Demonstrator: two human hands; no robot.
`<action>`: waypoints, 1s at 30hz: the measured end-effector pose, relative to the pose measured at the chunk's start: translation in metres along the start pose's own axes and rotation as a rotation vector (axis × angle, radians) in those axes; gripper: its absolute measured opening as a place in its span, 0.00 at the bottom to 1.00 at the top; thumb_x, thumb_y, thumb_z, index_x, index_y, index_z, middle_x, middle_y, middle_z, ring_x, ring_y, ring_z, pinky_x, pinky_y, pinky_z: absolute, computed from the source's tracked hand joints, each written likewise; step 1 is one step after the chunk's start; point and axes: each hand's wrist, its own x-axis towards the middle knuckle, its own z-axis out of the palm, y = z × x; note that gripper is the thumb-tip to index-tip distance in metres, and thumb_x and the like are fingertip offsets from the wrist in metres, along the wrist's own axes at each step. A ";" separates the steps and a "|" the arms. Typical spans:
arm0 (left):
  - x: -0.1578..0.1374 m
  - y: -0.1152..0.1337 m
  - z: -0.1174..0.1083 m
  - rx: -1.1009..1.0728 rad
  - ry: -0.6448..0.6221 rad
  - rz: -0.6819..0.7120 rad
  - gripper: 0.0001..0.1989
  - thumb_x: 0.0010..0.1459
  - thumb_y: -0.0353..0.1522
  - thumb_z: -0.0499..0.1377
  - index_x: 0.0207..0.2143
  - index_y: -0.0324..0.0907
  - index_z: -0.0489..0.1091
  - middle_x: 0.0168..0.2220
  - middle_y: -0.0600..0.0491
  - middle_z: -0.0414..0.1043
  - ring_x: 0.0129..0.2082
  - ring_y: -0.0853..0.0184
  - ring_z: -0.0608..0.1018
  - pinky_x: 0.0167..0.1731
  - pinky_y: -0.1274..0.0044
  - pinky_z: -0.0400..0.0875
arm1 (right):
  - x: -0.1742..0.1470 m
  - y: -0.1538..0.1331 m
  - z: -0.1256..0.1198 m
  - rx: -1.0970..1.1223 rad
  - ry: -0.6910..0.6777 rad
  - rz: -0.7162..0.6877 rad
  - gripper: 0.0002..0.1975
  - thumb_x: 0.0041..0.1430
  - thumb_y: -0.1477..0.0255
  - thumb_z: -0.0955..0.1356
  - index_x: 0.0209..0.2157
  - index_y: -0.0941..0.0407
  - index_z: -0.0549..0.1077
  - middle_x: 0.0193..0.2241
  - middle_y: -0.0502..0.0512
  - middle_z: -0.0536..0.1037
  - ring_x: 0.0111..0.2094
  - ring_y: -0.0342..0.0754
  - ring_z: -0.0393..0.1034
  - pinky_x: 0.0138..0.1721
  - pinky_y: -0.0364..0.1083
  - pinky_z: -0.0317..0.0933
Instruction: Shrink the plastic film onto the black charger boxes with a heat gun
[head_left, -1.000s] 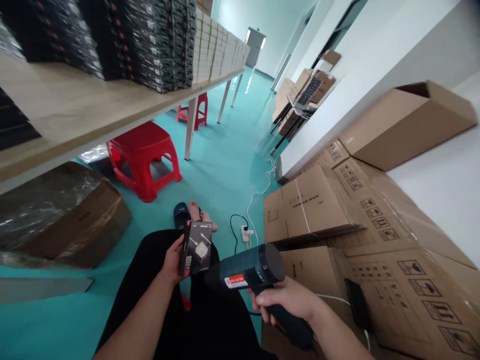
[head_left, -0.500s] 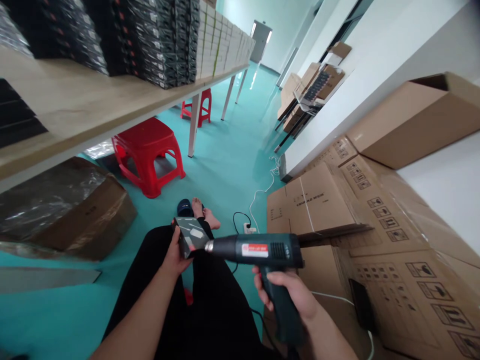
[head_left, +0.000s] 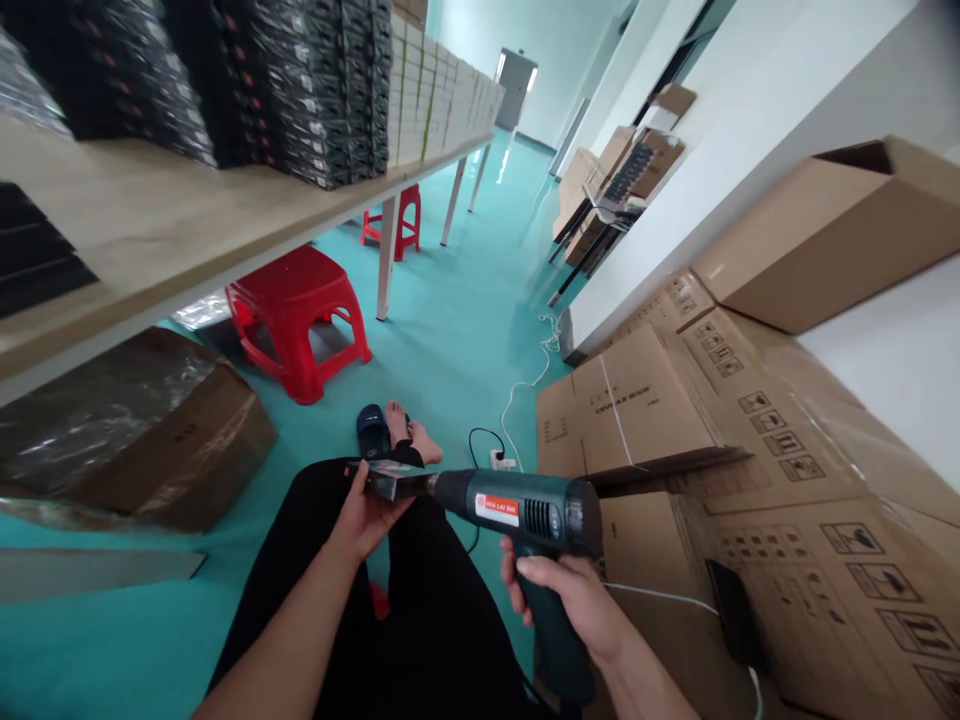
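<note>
Clasps a small box point(head_left: 405, 487) in the left hand point(head_left: 367, 520), over the lap point(head_left: 446, 600). Grips a heat gun point(head_left: 517, 510) by the handle point(head_left: 553, 640) in the right hand point(head_left: 581, 595), right of the box, with the nozzle point(head_left: 433, 484) (touching or not, cannot tell) at its end.

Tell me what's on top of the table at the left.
Stacks of shiny black packs and, farther along, stacked white boxes. They hide most of the space behind them.

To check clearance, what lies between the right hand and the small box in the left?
In the head view, the heat gun lies between: the right hand grips its handle, and its nozzle points at the box.
</note>
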 end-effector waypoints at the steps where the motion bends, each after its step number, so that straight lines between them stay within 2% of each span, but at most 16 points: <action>1: 0.001 0.000 -0.002 0.010 0.007 0.007 0.23 0.59 0.40 0.55 0.54 0.39 0.62 0.48 0.41 0.72 0.48 0.53 0.74 0.43 0.62 0.74 | -0.001 -0.001 0.000 -0.014 -0.038 0.026 0.15 0.51 0.69 0.70 0.41 0.59 0.75 0.31 0.57 0.76 0.25 0.45 0.69 0.25 0.43 0.63; 4: 0.002 0.000 -0.004 0.020 0.018 0.035 0.19 0.59 0.37 0.55 0.51 0.39 0.65 0.44 0.43 0.75 0.44 0.56 0.77 0.40 0.63 0.75 | -0.003 -0.001 0.002 -0.006 -0.125 -0.009 0.15 0.51 0.69 0.70 0.42 0.58 0.75 0.33 0.57 0.76 0.26 0.45 0.69 0.26 0.44 0.63; 7: 0.001 0.000 -0.002 0.012 0.017 0.030 0.19 0.59 0.37 0.56 0.52 0.39 0.64 0.47 0.42 0.73 0.48 0.54 0.75 0.43 0.60 0.73 | -0.004 -0.002 0.004 -0.043 -0.041 -0.080 0.13 0.53 0.68 0.69 0.41 0.57 0.75 0.34 0.56 0.75 0.27 0.45 0.68 0.27 0.44 0.63; 9: 0.001 0.000 -0.002 0.016 0.019 0.019 0.20 0.59 0.37 0.56 0.52 0.39 0.64 0.49 0.42 0.72 0.49 0.53 0.74 0.44 0.59 0.72 | -0.004 -0.005 0.004 -0.122 -0.012 -0.059 0.12 0.53 0.68 0.69 0.38 0.58 0.76 0.32 0.55 0.75 0.27 0.45 0.68 0.27 0.44 0.62; 12: 0.002 0.001 -0.004 0.012 0.023 0.033 0.18 0.59 0.36 0.56 0.50 0.39 0.65 0.46 0.43 0.74 0.45 0.55 0.76 0.41 0.63 0.74 | -0.005 -0.008 0.006 -0.206 -0.139 -0.011 0.10 0.52 0.67 0.70 0.34 0.60 0.76 0.29 0.55 0.76 0.25 0.45 0.68 0.27 0.44 0.62; 14: 0.003 0.000 -0.005 -0.006 0.023 0.039 0.17 0.59 0.35 0.56 0.50 0.39 0.66 0.43 0.44 0.75 0.43 0.57 0.77 0.40 0.65 0.75 | -0.004 -0.008 0.010 -0.191 -0.197 -0.041 0.10 0.53 0.67 0.69 0.34 0.60 0.76 0.29 0.55 0.75 0.26 0.45 0.68 0.28 0.44 0.63; 16: 0.004 0.000 -0.005 -0.015 0.019 0.024 0.18 0.59 0.35 0.56 0.50 0.38 0.66 0.44 0.43 0.75 0.43 0.56 0.77 0.41 0.64 0.75 | -0.002 -0.008 0.014 -0.152 -0.161 -0.098 0.11 0.54 0.67 0.68 0.38 0.58 0.76 0.32 0.55 0.75 0.27 0.44 0.68 0.28 0.44 0.63; 18: 0.004 -0.001 -0.004 -0.012 0.028 0.001 0.18 0.59 0.36 0.55 0.51 0.39 0.65 0.45 0.42 0.75 0.44 0.55 0.77 0.40 0.63 0.74 | -0.001 -0.009 0.017 -0.158 -0.118 -0.104 0.12 0.54 0.68 0.68 0.39 0.58 0.76 0.31 0.54 0.75 0.26 0.44 0.68 0.27 0.44 0.63; 21: 0.005 -0.001 -0.006 -0.024 0.061 -0.014 0.19 0.58 0.35 0.56 0.51 0.38 0.65 0.43 0.42 0.75 0.41 0.57 0.78 0.38 0.66 0.76 | 0.000 -0.010 0.020 -0.229 -0.185 -0.040 0.11 0.53 0.67 0.69 0.34 0.60 0.76 0.25 0.53 0.74 0.25 0.44 0.67 0.27 0.44 0.62; 23: 0.006 0.000 -0.008 -0.038 0.074 -0.006 0.20 0.58 0.35 0.57 0.51 0.37 0.65 0.42 0.42 0.75 0.41 0.56 0.79 0.38 0.66 0.76 | 0.000 -0.010 0.022 -0.215 -0.220 -0.052 0.11 0.53 0.67 0.69 0.34 0.60 0.76 0.26 0.54 0.74 0.26 0.44 0.68 0.28 0.44 0.63; 26: 0.006 0.001 -0.009 -0.077 0.068 0.016 0.22 0.57 0.36 0.57 0.53 0.39 0.64 0.46 0.41 0.74 0.46 0.52 0.76 0.42 0.60 0.74 | 0.002 -0.006 0.020 -0.131 -0.070 -0.118 0.13 0.54 0.67 0.68 0.40 0.59 0.75 0.33 0.56 0.75 0.28 0.45 0.68 0.28 0.44 0.63; 28: 0.004 0.002 -0.008 -0.116 0.040 0.014 0.23 0.58 0.37 0.57 0.55 0.39 0.62 0.50 0.39 0.71 0.51 0.50 0.72 0.46 0.58 0.71 | 0.003 -0.003 0.015 -0.116 0.040 -0.082 0.14 0.55 0.67 0.68 0.41 0.59 0.74 0.32 0.57 0.75 0.28 0.45 0.68 0.27 0.44 0.63; 30: 0.002 0.003 -0.006 -0.141 0.008 0.006 0.25 0.58 0.37 0.56 0.56 0.39 0.60 0.52 0.39 0.69 0.54 0.50 0.69 0.49 0.57 0.69 | 0.003 0.001 0.008 -0.098 0.040 -0.017 0.13 0.55 0.68 0.68 0.40 0.61 0.74 0.31 0.57 0.75 0.26 0.44 0.68 0.26 0.43 0.63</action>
